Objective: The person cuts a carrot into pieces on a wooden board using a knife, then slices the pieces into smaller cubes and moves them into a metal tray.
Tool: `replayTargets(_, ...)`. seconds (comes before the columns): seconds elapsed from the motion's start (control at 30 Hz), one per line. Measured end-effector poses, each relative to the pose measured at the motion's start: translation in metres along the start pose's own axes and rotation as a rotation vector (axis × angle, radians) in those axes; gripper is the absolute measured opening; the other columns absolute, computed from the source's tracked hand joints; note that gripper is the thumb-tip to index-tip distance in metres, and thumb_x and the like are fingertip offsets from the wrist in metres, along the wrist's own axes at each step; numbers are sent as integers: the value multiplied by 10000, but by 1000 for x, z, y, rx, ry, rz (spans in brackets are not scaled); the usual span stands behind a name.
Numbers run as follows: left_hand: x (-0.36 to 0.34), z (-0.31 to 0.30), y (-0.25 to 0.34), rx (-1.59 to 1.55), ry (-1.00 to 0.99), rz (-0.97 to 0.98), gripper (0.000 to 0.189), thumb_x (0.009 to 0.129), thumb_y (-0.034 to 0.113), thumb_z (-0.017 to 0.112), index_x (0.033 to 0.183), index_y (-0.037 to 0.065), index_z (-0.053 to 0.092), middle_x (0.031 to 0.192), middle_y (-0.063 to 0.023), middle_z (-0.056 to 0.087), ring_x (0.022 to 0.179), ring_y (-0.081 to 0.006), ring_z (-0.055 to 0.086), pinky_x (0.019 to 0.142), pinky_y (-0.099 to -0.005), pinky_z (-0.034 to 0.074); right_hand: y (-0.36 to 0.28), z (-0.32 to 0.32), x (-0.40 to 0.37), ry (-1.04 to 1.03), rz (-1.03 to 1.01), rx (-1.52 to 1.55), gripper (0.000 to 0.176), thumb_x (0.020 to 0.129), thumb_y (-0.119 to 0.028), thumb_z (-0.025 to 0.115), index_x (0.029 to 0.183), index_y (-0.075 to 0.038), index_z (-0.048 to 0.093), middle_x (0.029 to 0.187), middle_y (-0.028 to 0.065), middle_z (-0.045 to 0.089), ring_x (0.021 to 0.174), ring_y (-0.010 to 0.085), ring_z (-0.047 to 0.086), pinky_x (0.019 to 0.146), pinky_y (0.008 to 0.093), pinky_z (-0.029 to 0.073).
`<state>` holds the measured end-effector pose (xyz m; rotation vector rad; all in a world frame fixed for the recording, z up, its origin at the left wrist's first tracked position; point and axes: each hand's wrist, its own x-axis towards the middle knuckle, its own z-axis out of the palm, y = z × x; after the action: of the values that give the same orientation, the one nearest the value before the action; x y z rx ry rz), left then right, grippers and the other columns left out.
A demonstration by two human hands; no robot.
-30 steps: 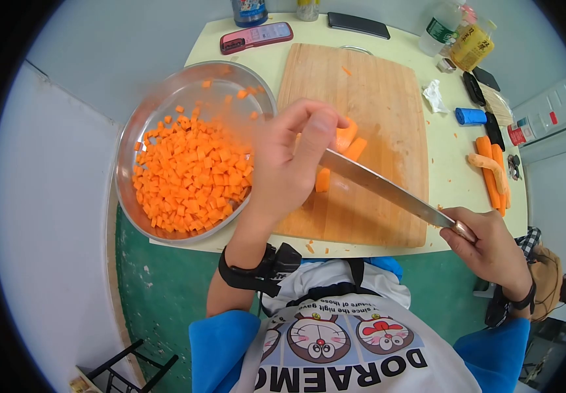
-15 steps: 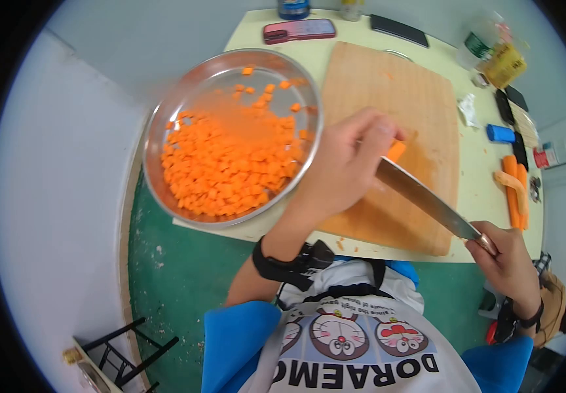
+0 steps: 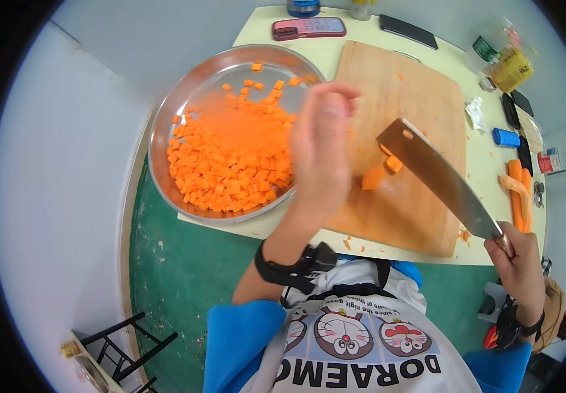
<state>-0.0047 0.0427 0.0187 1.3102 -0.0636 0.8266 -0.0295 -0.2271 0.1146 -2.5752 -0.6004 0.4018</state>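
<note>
My right hand [image 3: 519, 262] is wrapped round the handle of a kitchen knife [image 3: 453, 180], its broad blade slanting up and left over the wooden cutting board [image 3: 404, 78]. A small orange bit sticks to the blade near the tip. Beside the blade lie a carrot chunk [image 3: 373, 178] and a carrot cube [image 3: 394, 163]. My left hand [image 3: 322, 147], slightly blurred, is between the board and a round metal pan [image 3: 160, 157], overlapping the pan's right rim. Its thumb points up, its fingers are partly hidden, and nothing shows in it. Diced carrot [image 3: 230, 177] fills much of the pan.
Peeled carrots [image 3: 515, 190] lie at the table's right, near a blue cylinder [image 3: 506, 137] and crumpled white paper [image 3: 475, 112]. Two phones, a red-cased one [image 3: 309, 28] and a black one [image 3: 409, 31], lie along the back. A bottle [image 3: 483, 52] stands back right.
My left hand has come off the carrot and moved left toward the pan, leaving pieces on the board. The knife has lifted and shifted right; its blade shows more broadly.
</note>
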Motion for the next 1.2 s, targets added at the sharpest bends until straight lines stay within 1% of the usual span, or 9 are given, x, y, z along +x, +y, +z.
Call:
replayTargets(0.1, -12, -18, 12, 21, -80, -247, 232, 897, 215, 543, 984, 0, 550, 847, -8, 544, 769, -83, 501, 676, -226, 411, 9, -6, -7, 74, 25, -10, 154, 808, -34, 572, 940, 45, 563, 520, 86, 410, 440, 144, 363, 443, 275, 306)
replayTargets(0.2, -30, -19, 7, 583, -420, -490, 291, 814, 200, 656, 1008, 7, 557, 842, -18, 559, 761, -115, 513, 680, -240, 427, 14, -10, -11, 97, 52, 43, 151, 809, -41, 570, 934, 43, 562, 522, 82, 412, 435, 144, 366, 443, 278, 305)
replayTargets(0.33, -55, -17, -18, 1005, -564, 38, 382, 739, 160, 707, 1061, 16, 559, 758, -65, 570, 673, -199, 526, 660, -282, 447, 22, -10, -15, 102, 73, 103, 151, 824, -52, 582, 938, 44, 567, 526, 87, 423, 428, 149, 381, 443, 281, 310)
replayTargets(0.5, -46, -10, -6, 656, -546, -642, 256, 800, 114, 579, 1017, -19, 546, 798, -129, 573, 730, -224, 542, 710, -315, 435, 35, -7, -19, 85, 55, 131, 154, 840, -62, 578, 948, 46, 563, 521, 86, 423, 426, 154, 387, 442, 278, 315)
replayTargets(0.6, -39, -15, 0, 849, -785, -708, 251, 820, 82, 501, 1049, -15, 527, 804, -134, 567, 739, -202, 540, 690, -289, 426, 42, -5, -21, 63, 70, 165, 155, 846, -67, 574, 954, 43, 559, 516, 82, 419, 424, 155, 386, 439, 280, 317)
replayTargets(0.7, -49, -16, -4, 975, -878, -341, 303, 821, 80, 521, 1113, 1, 502, 841, -123, 565, 754, -189, 531, 686, -271, 422, 46, 0, -19, 52, 80, 190, 156, 847, -71, 574, 957, 39, 557, 515, 86, 415, 420, 161, 382, 436, 285, 316)
replayTargets(0.83, -53, -13, 0, 861, -815, -534, 401, 799, 90, 596, 1172, 17, 469, 886, -116, 571, 785, -211, 540, 698, -289, 437, 55, 8, -18, 21, 70, 208, 157, 845, -74, 575, 960, 30, 552, 520, 102, 411, 411, 186, 377, 433, 292, 313)
replayTargets(1.0, -70, -18, -5, 986, -691, -129, 356, 734, 137, 698, 1046, 19, 575, 860, -111, 548, 797, -278, 535, 707, -354, 433, 58, 16, -16, -44, 96, 258, 171, 843, -84, 577, 977, 20, 556, 519, 108, 396, 409, 196, 384, 435, 301, 323)
replayTargets(1.2, -80, -18, -8, 941, -595, -191, 273, 737, 141, 698, 970, 23, 618, 874, -103, 553, 808, -266, 538, 715, -346, 428, 52, 31, -12, -129, 54, 274, 200, 843, -87, 569, 1026, -7, 563, 552, 127, 448, 440, 246, 463, 468, 310, 389)
